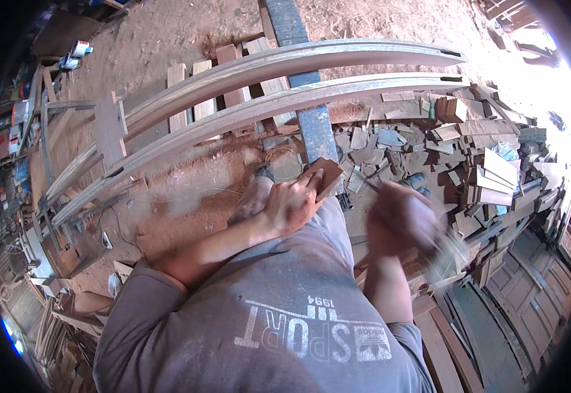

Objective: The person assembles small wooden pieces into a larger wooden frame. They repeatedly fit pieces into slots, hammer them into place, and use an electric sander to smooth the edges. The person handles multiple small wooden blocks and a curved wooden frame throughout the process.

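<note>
My left hand (293, 204) grips a small flat reddish-brown wood block (325, 174) and holds it in front of my body. My right hand (403, 217) is blurred with motion just right of the block; it seems closed around a pale tool or stick (448, 252), whose kind I cannot make out. Two long curved pale wooden beams (279, 101) lie across the sawdust floor just beyond my hands.
A blue metal bar (315, 128) runs under the beams. A heap of cut wood offcuts (475, 164) fills the right side. Short planks (197, 98) lie under the beams. Dark carved wooden panels (528, 288) lie at lower right. Clutter and cans sit at far left.
</note>
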Motion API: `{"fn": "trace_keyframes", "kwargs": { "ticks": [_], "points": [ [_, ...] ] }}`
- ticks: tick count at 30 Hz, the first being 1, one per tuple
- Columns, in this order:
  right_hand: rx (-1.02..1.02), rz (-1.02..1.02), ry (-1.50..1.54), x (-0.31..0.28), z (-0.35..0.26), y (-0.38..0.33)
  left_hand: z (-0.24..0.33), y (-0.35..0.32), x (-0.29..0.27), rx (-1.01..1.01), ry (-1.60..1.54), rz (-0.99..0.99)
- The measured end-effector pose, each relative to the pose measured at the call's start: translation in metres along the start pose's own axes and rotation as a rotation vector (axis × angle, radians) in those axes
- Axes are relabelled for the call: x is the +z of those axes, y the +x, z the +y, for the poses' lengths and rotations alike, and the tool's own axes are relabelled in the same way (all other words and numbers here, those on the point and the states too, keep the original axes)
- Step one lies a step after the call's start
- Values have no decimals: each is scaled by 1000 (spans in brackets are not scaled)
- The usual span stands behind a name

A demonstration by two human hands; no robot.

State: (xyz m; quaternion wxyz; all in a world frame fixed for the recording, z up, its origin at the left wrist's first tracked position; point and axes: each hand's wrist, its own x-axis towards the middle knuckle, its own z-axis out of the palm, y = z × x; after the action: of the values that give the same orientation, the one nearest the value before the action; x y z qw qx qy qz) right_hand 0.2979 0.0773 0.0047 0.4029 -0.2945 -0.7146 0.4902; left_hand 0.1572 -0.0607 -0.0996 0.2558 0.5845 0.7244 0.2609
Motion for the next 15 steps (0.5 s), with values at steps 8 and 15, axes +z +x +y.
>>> {"fn": "trace_keyframes", "kwargs": {
  "ticks": [8, 15],
  "points": [
    [164, 225, 450, 36, -1, 14, 9, 5, -7, -61, -15, 19],
    [711, 820, 681, 15, 7, 69, 21, 9, -22, -119, 65, -97]
  ]
}}
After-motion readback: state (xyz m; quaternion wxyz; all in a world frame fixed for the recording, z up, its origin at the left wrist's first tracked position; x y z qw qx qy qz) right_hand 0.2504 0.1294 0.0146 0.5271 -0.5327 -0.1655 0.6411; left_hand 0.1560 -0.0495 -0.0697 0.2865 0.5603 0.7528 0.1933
